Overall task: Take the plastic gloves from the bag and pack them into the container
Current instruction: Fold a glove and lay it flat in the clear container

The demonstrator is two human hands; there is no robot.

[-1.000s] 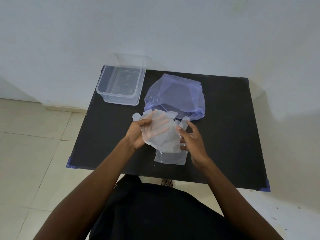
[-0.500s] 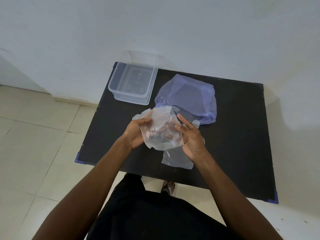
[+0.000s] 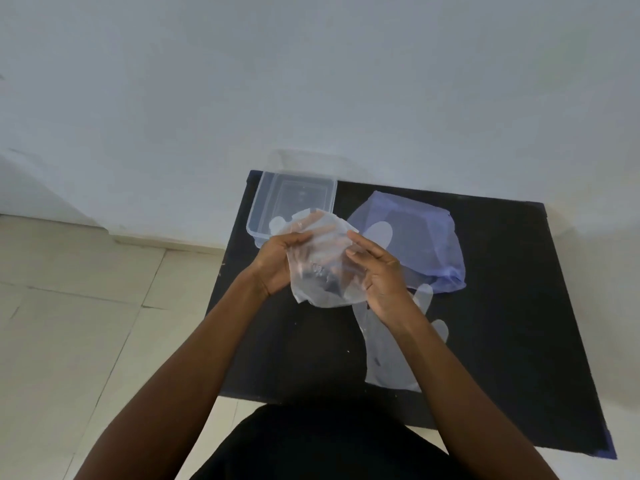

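Observation:
A crumpled clear plastic glove point(image 3: 320, 268) is held up between both hands above the black table point(image 3: 502, 306). My left hand point(image 3: 277, 265) grips its left side and my right hand point(image 3: 377, 275) presses its right side. Just beyond the glove sits the clear rectangular container point(image 3: 294, 199) at the table's far left corner; its inside looks bare. The purple plastic bag point(image 3: 415, 244) lies to the right of the container. A second clear glove point(image 3: 388, 355) lies flat on the table under my right forearm.
A white wall runs right behind the table. Pale floor tiles point(image 3: 69, 323) lie to the left. The table's near edge is close to my dark-clothed body point(image 3: 311, 445).
Both hands have carried the crumpled glove up and away from me, toward the container. The glove is more bunched than before. The view has shifted, so the table sits further right.

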